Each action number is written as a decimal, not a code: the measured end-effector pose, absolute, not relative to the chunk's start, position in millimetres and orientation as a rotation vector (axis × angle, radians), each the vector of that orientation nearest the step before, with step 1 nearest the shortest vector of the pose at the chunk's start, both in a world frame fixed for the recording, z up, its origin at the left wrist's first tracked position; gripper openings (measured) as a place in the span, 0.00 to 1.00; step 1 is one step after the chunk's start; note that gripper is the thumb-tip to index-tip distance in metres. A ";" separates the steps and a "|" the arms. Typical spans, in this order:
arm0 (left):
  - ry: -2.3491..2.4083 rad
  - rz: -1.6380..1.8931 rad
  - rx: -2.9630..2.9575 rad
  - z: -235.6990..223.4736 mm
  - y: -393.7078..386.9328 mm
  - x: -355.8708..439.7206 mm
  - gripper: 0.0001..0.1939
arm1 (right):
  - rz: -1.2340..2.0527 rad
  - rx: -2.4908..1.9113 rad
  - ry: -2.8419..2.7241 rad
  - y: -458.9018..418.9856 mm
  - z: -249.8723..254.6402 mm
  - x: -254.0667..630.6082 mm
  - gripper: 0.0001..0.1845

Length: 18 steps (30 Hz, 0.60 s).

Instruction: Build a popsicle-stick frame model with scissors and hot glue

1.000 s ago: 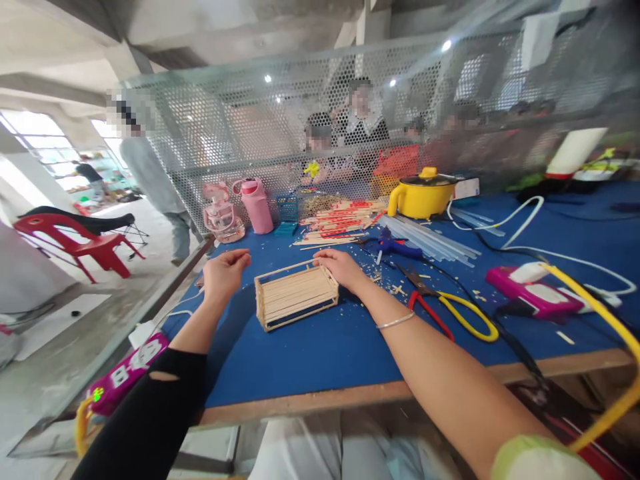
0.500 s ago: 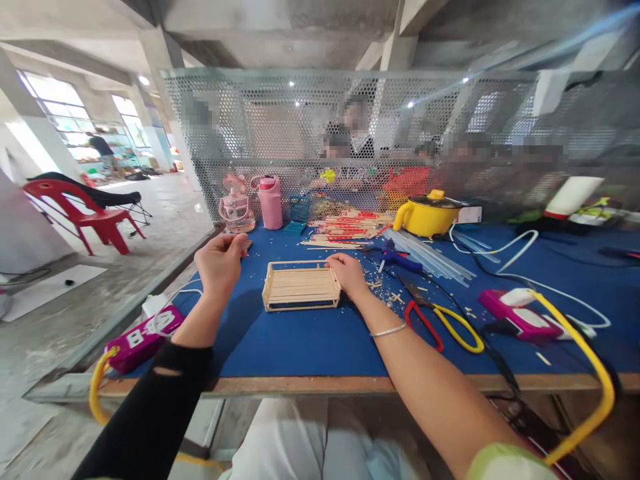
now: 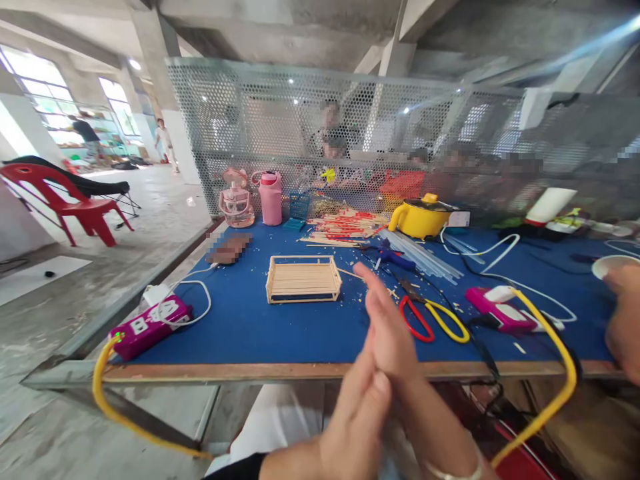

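Observation:
My left hand [image 3: 356, 417] and my right hand [image 3: 393, 337] are pressed palm to palm at the table's front edge, fingers stretched out. Nothing shows between them, though the inner palms are hidden. Beyond and left of them, a small tray-like frame made of wooden sticks [image 3: 304, 279] stands on the blue mat [image 3: 240, 333], touched by neither hand. Just right of my right hand lie scissors with one red and one yellow handle [image 3: 445, 320]. A blue glue gun [image 3: 395, 259] rests behind them.
Loose wooden sticks [image 3: 340, 228], a yellow pot [image 3: 425, 219] and clear glue sticks [image 3: 425, 257] lie at the back. Purple power strips [image 3: 155, 327] with cables flank the mat. At the right edge, another person's hand [image 3: 625, 320] is by a white cup [image 3: 613, 265]. Pink bottles [image 3: 271, 200] stand back left.
My right hand has left the stick frame and my left hand has come across from the far left. Both now meet at front right. Another person's hand has appeared at the right edge.

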<state>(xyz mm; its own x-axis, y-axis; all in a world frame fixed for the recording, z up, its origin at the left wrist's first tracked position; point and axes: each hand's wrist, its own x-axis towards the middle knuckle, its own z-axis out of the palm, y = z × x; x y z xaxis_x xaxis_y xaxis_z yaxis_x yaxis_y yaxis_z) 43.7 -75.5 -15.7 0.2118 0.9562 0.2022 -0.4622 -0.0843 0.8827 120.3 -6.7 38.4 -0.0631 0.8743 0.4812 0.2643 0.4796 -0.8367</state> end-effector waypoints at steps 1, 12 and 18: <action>0.578 1.273 1.147 -13.8 -77.1 47.8 0.29 | 0.712 -1.063 -1.522 -5.8 38.7 123.9 0.26; 0.475 1.399 1.149 13.4 -0.7 32.7 0.40 | 1.181 -0.731 -1.126 -79.9 3.6 90.4 0.28; 0.693 1.423 1.328 2.6 -23.7 22.9 0.49 | 1.352 -0.429 -0.818 -61.2 42.2 127.3 0.20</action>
<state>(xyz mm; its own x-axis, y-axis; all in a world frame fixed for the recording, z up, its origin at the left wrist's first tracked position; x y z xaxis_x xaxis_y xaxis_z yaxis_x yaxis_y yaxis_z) 22.9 -23.7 2.6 0.1342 0.9243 0.3573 -0.2878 -0.3087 0.9066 127.3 -61.2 42.2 0.0064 0.9635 0.2675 -0.6841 0.1993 -0.7016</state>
